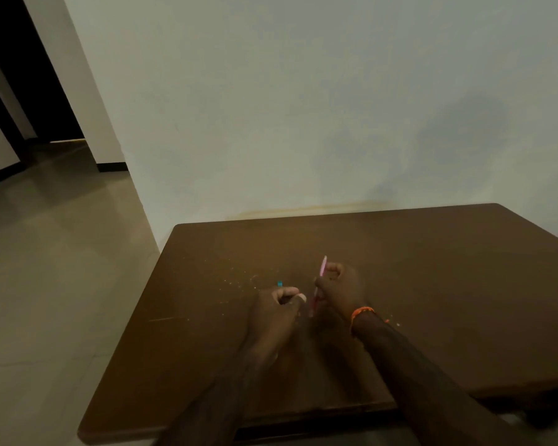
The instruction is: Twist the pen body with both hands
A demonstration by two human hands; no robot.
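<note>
Mid-table (432, 284) | right hand (342, 289) grips pink pencil (322, 268) | edges well apart

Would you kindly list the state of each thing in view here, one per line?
pink pen: tilted, off the table, gripped by the right hand
right hand: fingers curled round the pink pen
left hand: fingers curled on a small object, too hidden to identify
blue-green piece: lying on the table just beyond the left hand
table: brown top, dotted with pale specks near the hands
orange wristband: on the right wrist
</note>
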